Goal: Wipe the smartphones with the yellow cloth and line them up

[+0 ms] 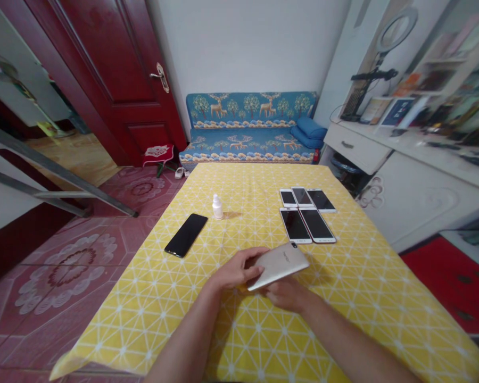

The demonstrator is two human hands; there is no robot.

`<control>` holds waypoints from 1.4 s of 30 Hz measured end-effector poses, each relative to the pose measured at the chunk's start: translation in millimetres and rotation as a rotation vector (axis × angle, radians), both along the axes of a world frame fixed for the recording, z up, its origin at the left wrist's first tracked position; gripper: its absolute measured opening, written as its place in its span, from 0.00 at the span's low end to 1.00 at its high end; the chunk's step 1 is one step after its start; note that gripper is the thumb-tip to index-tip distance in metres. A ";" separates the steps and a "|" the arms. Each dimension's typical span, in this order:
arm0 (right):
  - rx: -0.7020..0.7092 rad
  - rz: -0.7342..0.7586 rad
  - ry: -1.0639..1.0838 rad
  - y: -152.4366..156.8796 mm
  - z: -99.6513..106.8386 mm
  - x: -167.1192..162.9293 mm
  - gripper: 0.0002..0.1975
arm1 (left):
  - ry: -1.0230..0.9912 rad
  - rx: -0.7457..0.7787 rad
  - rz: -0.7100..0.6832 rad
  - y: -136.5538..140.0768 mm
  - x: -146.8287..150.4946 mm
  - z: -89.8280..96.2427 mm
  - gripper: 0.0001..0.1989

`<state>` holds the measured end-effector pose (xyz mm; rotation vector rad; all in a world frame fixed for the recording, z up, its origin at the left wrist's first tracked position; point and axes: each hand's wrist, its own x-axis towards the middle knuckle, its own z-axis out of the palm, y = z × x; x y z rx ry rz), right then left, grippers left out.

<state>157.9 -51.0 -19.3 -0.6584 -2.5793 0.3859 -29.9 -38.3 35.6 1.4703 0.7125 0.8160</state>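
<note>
A silver-gold smartphone (281,264) is held tilted above the near middle of the table, its back and corner camera facing up. My left hand (239,268) grips its left end, thumb on the back and fingers around the edge. Beneath the phone's near edge is my right hand (285,293), its fingers curled and partly hidden by the phone; what they hold, if anything, cannot be made out. Beyond the hands, a white dropper bottle (217,207) stands upright. A black smartphone (186,235) lies to the left of it, screen up.
Several white-framed phones (295,225) lie in two rows at the right on the yellow patterned tablecloth (143,314). Past the far table edge is a blue sofa (247,138). A white cabinet (435,186) with a ring light (397,29) lines the right side.
</note>
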 end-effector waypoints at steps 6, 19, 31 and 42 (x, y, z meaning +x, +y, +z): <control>-0.074 -0.076 0.047 -2.8 8.1 -0.3 0.23 | 0.242 0.268 0.034 -12.6 14.1 9.4 0.25; -0.195 -0.005 0.199 0.3 21.0 -7.1 0.16 | -0.247 -0.127 0.296 -0.6 13.7 -15.5 0.29; -0.493 -0.913 1.147 21.1 32.8 -1.9 0.18 | -0.934 -0.711 0.140 11.9 0.2 -27.2 0.32; 0.167 -0.214 0.342 -15.5 21.8 -43.9 0.23 | -0.892 -0.857 0.020 7.3 8.6 -35.6 0.30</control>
